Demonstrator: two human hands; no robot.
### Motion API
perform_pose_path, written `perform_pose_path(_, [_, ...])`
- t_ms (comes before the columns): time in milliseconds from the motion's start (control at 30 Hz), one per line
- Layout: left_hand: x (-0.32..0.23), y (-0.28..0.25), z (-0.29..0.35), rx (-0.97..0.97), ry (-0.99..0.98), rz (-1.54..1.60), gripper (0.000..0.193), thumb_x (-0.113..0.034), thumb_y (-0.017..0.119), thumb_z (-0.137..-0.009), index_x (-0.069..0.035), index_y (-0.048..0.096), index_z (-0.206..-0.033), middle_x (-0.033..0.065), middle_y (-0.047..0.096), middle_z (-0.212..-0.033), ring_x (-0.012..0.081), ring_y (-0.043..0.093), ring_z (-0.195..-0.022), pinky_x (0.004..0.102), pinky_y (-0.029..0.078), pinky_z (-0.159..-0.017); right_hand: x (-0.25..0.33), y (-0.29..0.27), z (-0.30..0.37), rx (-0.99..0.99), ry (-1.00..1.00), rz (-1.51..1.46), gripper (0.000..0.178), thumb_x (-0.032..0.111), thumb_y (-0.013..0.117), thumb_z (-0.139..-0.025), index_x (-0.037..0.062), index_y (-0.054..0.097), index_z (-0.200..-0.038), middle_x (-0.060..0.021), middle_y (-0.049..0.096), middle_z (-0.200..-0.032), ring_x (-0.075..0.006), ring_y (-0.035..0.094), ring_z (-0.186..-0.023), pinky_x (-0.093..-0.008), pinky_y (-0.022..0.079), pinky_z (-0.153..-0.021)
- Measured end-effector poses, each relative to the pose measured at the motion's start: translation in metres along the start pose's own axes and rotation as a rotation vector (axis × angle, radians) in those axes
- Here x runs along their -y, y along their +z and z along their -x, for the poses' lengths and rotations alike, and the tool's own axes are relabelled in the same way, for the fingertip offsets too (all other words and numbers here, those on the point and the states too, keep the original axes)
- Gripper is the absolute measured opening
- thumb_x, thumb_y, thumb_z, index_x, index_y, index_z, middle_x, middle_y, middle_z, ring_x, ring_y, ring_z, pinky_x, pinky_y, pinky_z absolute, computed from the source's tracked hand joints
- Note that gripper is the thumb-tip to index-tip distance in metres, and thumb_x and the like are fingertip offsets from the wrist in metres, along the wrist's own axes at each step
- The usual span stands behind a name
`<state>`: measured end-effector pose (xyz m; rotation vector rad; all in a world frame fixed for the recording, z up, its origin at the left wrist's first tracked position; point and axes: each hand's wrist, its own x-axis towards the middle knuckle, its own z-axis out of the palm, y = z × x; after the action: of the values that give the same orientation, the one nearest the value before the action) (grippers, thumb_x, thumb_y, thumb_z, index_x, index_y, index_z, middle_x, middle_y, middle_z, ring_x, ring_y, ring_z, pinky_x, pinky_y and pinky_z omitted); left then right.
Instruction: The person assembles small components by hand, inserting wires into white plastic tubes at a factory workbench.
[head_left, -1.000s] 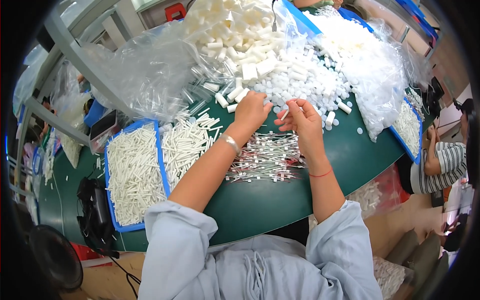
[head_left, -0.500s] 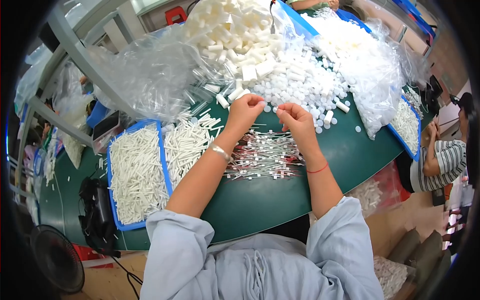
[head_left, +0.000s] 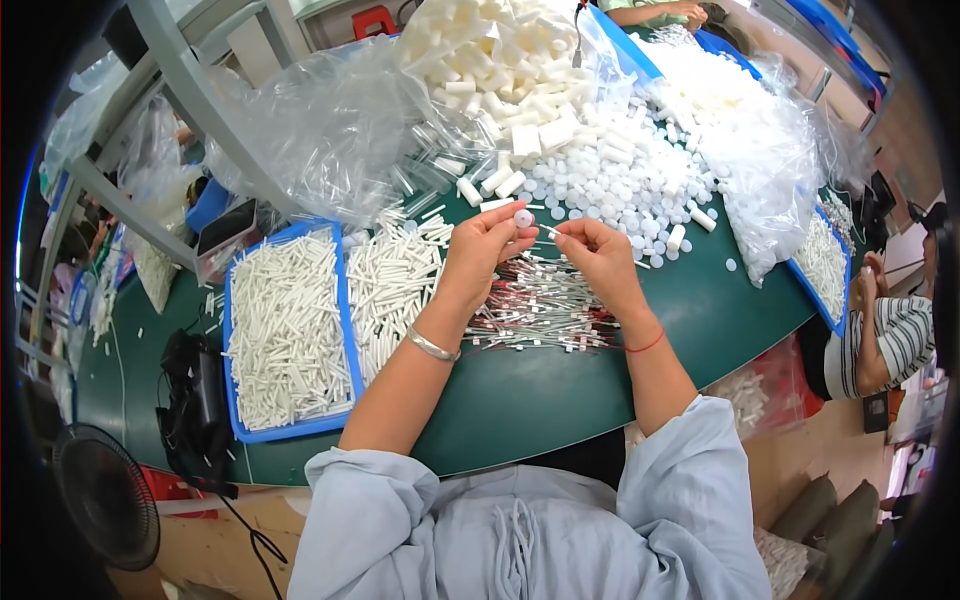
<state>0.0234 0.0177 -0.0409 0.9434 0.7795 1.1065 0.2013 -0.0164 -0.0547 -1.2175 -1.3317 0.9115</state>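
Observation:
Between the thumb and forefinger of my left hand [head_left: 482, 248] is a small round white cap [head_left: 523, 217], its face turned up. My right hand [head_left: 600, 258] is closed in a pinch on a thin white stick-like piece [head_left: 548, 230], its tip pointing toward the cap but apart from it. Below both hands lies a pile of thin wire leads [head_left: 545, 310] with white connectors and red wires. Beyond the hands, translucent round discs [head_left: 590, 180] and white foam-like cylinders [head_left: 510, 184] are heaped on the green table [head_left: 520, 400].
At left, a blue tray [head_left: 355, 345] holds short white tubes, with more loose tubes [head_left: 395, 290] beside it. Clear plastic bags [head_left: 320, 130] bulge behind. A metal frame post [head_left: 215, 110] rises at left. A black fan [head_left: 105, 495] stands lower left; another person [head_left: 880, 330] sits at right.
My left hand has turned, bringing the round cap into view. My right hand now shows a thin white piece in its pinch. The whole view has shifted slightly.

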Motion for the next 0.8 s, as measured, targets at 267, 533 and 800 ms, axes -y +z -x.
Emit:
perform_pose_path(267, [0.001,-0.006,0.0,0.02,0.043,-0.026,0.035,-0.011,0.057,-0.092,0.007,0.054,-0.122,0.0126,0.063,-0.107,0.0165,0.065,-0.092,0.0256,0.055,-0.083,0.005,-0.001,0.001,-0.009,-0.009,0.068,0.015,0.011,0.067,-0.083,-0.001,0.068,-0.092,0.0034,0.058,-0.065,-0.0021,0.047,-0.059,-0.0196,0.036,-0.052])
perform_pose_path(533, [0.005,-0.009,0.001,0.02,0.063,-0.203,0.034,-0.015,0.062,-0.09,0.005,0.059,-0.117,0.0098,0.065,-0.101,0.0131,0.064,-0.087,0.0239,0.054,-0.079,0.003,-0.002,0.001,-0.023,-0.052,0.197,0.014,0.011,0.068,-0.081,0.0013,0.069,-0.091,-0.0008,0.061,-0.066,-0.0037,0.05,-0.059,-0.0206,0.039,-0.053])
perform_pose_path(800, [0.008,-0.014,0.004,0.111,-0.146,-0.148,0.033,-0.02,0.066,-0.088,0.005,0.062,-0.109,0.0091,0.066,-0.092,0.0129,0.066,-0.08,0.0224,0.055,-0.073,0.002,0.002,0.002,0.021,-0.344,0.386,0.011,0.009,0.07,-0.08,0.0029,0.07,-0.088,-0.0071,0.062,-0.074,-0.0166,0.057,-0.059,-0.0284,0.046,-0.055])
